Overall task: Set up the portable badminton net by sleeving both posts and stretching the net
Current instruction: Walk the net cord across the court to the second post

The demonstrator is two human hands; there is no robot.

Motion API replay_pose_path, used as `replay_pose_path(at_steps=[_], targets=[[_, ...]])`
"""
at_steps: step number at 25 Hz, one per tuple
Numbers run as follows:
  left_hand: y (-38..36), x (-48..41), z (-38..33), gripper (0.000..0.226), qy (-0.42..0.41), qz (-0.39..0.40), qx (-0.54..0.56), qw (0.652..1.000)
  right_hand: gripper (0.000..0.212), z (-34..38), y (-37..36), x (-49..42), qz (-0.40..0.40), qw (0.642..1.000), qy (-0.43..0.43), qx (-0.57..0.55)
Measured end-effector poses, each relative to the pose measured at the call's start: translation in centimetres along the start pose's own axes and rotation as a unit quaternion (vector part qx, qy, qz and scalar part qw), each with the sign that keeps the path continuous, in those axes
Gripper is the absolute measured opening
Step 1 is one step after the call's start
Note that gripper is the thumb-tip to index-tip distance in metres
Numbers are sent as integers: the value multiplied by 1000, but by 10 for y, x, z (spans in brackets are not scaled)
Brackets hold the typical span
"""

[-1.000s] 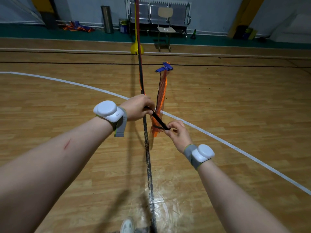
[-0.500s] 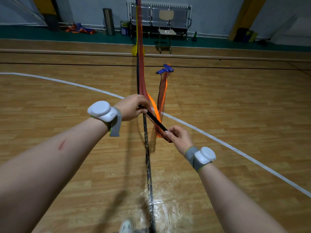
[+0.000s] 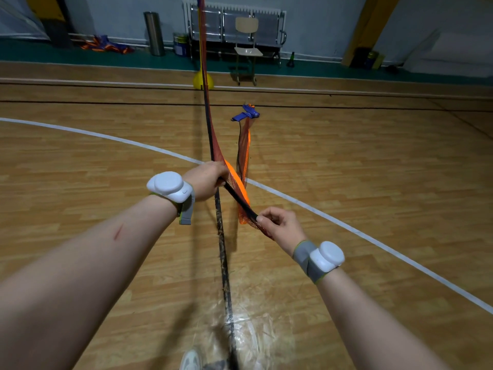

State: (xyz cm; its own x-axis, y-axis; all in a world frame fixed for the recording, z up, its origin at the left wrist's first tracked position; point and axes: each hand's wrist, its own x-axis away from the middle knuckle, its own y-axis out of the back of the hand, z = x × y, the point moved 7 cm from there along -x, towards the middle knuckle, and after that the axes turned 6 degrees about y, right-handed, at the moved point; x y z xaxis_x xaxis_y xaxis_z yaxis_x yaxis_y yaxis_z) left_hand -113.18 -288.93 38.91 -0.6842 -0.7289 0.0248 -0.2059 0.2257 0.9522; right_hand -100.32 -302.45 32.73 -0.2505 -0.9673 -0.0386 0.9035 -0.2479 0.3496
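A thin black post [image 3: 222,252] rises from the floor by my feet. My left hand [image 3: 206,178] grips its top together with the orange and red net [image 3: 234,182]. The net's black sleeve edge runs down to my right hand [image 3: 280,224], which pinches it below and right of the post. The net's upper band stretches away to the far post on a yellow base [image 3: 203,80]. A slack fold of net hangs down to a blue strap [image 3: 246,113] lying on the floor.
Wooden gym floor with a curved white line [image 3: 333,222] and a dark line under the net. A chair [image 3: 248,50], a bench, a metal bin [image 3: 154,33] and paint cans stand along the far wall. My shoe [image 3: 190,360] shows at the bottom edge.
My right hand has moved down and to the right, drawing the black sleeve edge out longer from the post top. The net's upper band now runs taut to the far post.
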Motion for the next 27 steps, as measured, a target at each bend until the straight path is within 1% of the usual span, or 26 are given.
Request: replay_pose_path(at_steps=[2,4,5,7,9,12,16,19,21,24,27], targets=[[-13,3,-20,21,-10,35,-12,999,8,6,-3,7,10,1000,13,7],[-32,13,-42,25,-37,68,-19,997,15,10,-1,12,5,1000,16,6],[-40,20,-52,24,-50,68,-17,996,18,10,1,15,1,1000,13,3],[-45,37,-67,20,-71,18,1,997,21,10,4,24,1,1000,7,-4],[-43,51,-71,25,-91,-36,12,995,24,7,4,31,14,1000,3,-7],[-47,72,-73,34,-104,-51,-8,993,27,5,-4,44,36,999,-7,-19],[-50,83,-80,26,-100,-25,-40,994,29,6,-8,52,50,999,-7,-19],[-47,81,-80,20,-88,-8,-52,995,30,10,-12,55,54,998,0,8],[-45,80,-78,18,-82,5,-70,994,26,10,-17,58,51,998,-3,23],[-39,84,-73,12,-79,15,-47,996,7,9,-23,61,54,998,-1,31],[-24,94,-59,14,-69,-3,-14,998,10,14,-34,58,43,999,5,27]])
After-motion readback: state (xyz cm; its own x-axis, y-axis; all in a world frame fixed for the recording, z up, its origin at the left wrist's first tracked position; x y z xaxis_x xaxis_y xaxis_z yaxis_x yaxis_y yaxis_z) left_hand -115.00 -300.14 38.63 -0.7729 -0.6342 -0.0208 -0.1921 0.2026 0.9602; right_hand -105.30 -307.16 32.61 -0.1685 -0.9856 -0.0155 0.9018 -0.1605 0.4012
